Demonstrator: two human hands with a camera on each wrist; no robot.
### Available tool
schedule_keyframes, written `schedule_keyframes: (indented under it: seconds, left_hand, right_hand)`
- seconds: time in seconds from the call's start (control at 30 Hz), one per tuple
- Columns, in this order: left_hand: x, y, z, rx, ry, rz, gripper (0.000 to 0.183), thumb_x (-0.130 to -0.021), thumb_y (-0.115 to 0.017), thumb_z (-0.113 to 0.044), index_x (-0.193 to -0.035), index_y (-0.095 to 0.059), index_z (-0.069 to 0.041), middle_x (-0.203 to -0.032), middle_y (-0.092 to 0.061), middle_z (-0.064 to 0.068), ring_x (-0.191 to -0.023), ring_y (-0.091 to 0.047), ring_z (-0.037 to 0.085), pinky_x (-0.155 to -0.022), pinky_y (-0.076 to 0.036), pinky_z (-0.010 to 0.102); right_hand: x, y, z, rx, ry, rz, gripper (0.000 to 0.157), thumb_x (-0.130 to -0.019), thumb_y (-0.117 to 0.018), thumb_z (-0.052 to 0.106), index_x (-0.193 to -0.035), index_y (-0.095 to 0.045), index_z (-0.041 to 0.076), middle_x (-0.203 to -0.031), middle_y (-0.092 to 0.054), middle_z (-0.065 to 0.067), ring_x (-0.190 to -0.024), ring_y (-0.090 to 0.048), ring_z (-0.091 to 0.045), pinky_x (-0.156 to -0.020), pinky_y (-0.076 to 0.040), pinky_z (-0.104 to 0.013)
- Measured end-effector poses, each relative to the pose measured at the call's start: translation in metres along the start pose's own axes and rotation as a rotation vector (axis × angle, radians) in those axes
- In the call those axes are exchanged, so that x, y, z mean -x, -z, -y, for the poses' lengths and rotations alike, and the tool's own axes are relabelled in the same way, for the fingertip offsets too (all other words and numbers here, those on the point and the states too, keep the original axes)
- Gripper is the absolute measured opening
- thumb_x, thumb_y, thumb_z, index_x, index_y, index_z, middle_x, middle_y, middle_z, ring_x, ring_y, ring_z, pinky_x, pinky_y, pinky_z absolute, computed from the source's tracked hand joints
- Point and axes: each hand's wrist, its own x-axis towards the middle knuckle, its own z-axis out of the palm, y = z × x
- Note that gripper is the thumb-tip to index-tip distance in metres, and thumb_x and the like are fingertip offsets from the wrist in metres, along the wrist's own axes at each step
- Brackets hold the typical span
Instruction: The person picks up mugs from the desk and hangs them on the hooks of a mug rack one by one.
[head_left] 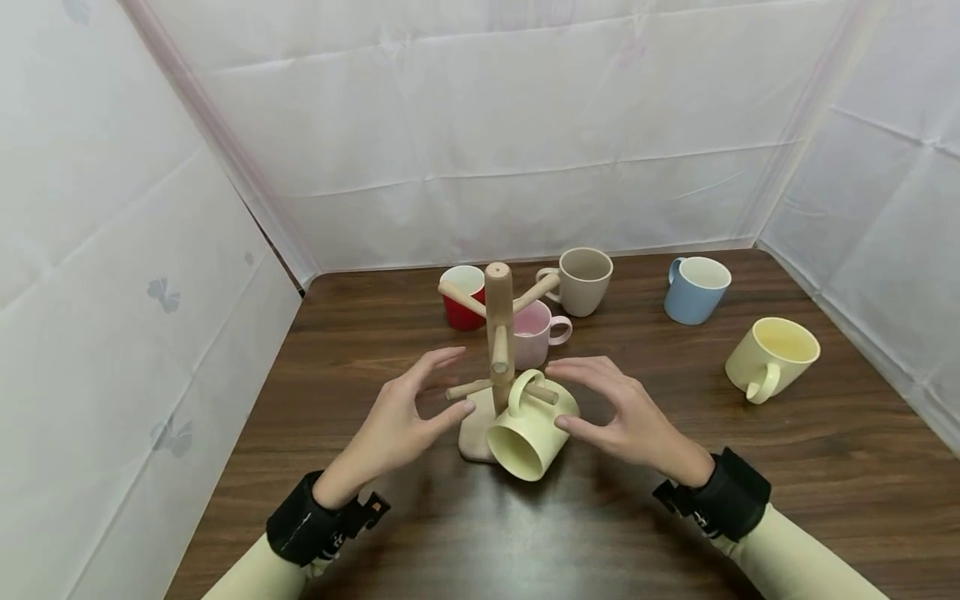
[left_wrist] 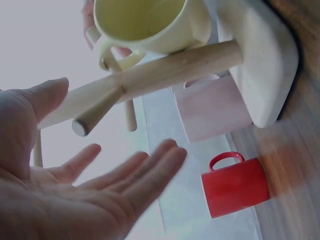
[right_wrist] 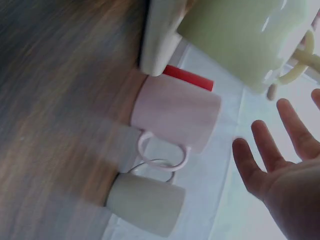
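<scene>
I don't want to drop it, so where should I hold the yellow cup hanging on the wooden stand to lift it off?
Probably hold the yellow cup round its body, coming from the right with the right hand. Its handle is looped over a peg of the wooden stand, so it's crowded there. The round side faces that hand, while the mouth tips down toward the front.

1. Head view: from above, facing forward and down; farthest off, taking in most of the table.
2. Left wrist view: close, tipped sideways, looking past the left hand to the rack and red mug.
3. Right wrist view: close, tipped oppositely, looking past the right hand to the pink mug.
4. All three share the hanging yellow mug.
</scene>
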Motion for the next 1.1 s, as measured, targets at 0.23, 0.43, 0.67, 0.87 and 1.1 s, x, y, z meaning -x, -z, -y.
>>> schedule_keyframes:
  seconds: [0.23,0.43,0.67,0.87,1.1]
  left_hand:
    - [-0.008,0.014,-0.015,0.176,0.017,0.077,0.036,-0.088,-0.061,-0.005,-0.123,-0.055,-0.005,-0.117,-0.060,0.013,-0.104,-0.057,0.027,-0.083,-0.050,0.037]
    - [-0.008,0.015,-0.013,0.159,0.009,0.085,0.021,-0.089,-0.060,-0.005,-0.109,-0.064,-0.001,-0.103,-0.066,0.012,-0.090,-0.063,0.023,-0.074,-0.053,0.037]
    - [-0.007,0.013,-0.009,0.249,0.031,0.109,0.020,-0.089,-0.060,-0.007,-0.107,-0.065,0.000,-0.098,-0.068,0.013,-0.087,-0.064,0.022,-0.075,-0.053,0.035]
    - [-0.008,0.010,-0.006,0.294,0.014,0.109,0.021,-0.089,-0.059,-0.005,-0.107,-0.065,0.002,-0.103,-0.066,0.014,-0.089,-0.064,0.022,-0.075,-0.053,0.038]
    - [-0.012,0.004,-0.008,0.296,0.000,0.109,0.019,-0.088,-0.060,-0.004,-0.106,-0.065,0.002,-0.104,-0.066,0.014,-0.087,-0.064,0.018,-0.074,-0.053,0.034]
  right_hand:
    - [-0.013,-0.007,0.004,-0.033,0.135,-0.080,0.044,-0.066,-0.076,-0.002,-0.108,-0.064,0.004,-0.095,-0.065,-0.006,-0.087,-0.057,-0.021,-0.077,-0.046,-0.029]
    - [-0.018,-0.011,0.005,-0.043,0.147,-0.075,0.035,-0.067,-0.073,-0.008,-0.100,-0.067,0.003,-0.090,-0.066,-0.004,-0.082,-0.058,-0.019,-0.069,-0.047,-0.035]
    - [-0.016,-0.013,0.005,-0.025,0.136,-0.086,0.032,-0.068,-0.072,-0.009,-0.097,-0.068,0.004,-0.088,-0.066,-0.003,-0.080,-0.059,-0.017,-0.068,-0.047,-0.031]
    - [-0.016,-0.012,0.006,-0.051,0.146,-0.099,0.033,-0.067,-0.071,-0.012,-0.096,-0.068,0.003,-0.088,-0.067,-0.005,-0.081,-0.059,-0.019,-0.068,-0.049,-0.030]
    - [-0.013,-0.007,0.005,-0.049,0.132,-0.114,0.034,-0.067,-0.069,-0.013,-0.097,-0.067,0.002,-0.088,-0.066,-0.006,-0.081,-0.060,-0.020,-0.070,-0.050,-0.027]
